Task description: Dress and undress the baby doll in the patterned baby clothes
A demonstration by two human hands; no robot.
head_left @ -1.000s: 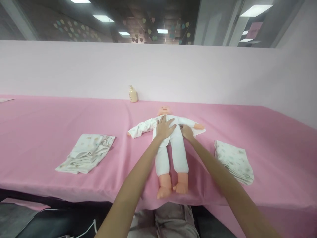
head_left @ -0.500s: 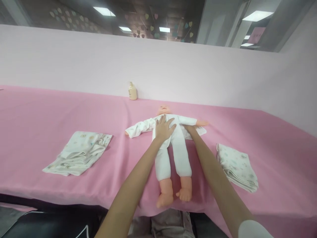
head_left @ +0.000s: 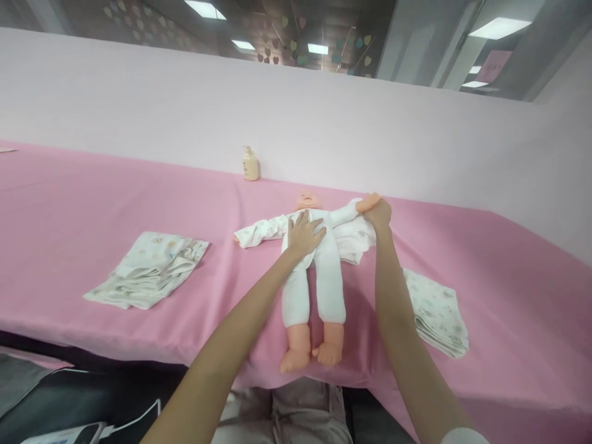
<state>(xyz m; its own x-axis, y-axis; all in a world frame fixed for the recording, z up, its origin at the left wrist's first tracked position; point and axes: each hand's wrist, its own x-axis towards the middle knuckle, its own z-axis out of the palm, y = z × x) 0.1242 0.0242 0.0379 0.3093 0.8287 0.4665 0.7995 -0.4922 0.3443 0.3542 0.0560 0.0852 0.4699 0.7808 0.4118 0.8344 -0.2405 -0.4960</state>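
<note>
A baby doll [head_left: 332, 293] with a white cloth body lies on its back, feet toward me. My left hand [head_left: 304, 236] rests flat on its chest, fingers spread. At the right, my right hand [head_left: 381, 216] is closed around the doll's hand, and that white arm [head_left: 346, 214] is lifted outward. A patterned baby shirt [head_left: 264, 231] covers the other arm on the left side. The shirt's loose part [head_left: 354, 239] lies bunched beneath and beside the body, under the raised arm.
Folded patterned cloth [head_left: 150, 268] lies at the left on the pink-covered table [head_left: 92, 197]. Another folded cloth [head_left: 437, 311] is at the right, partly behind my forearm. A pump bottle [head_left: 250, 165] stands by the white wall [head_left: 185, 105].
My right hand has moved up and outward from beside the doll's body and taken hold of its hand, raising the arm. My left hand has stayed on the chest.
</note>
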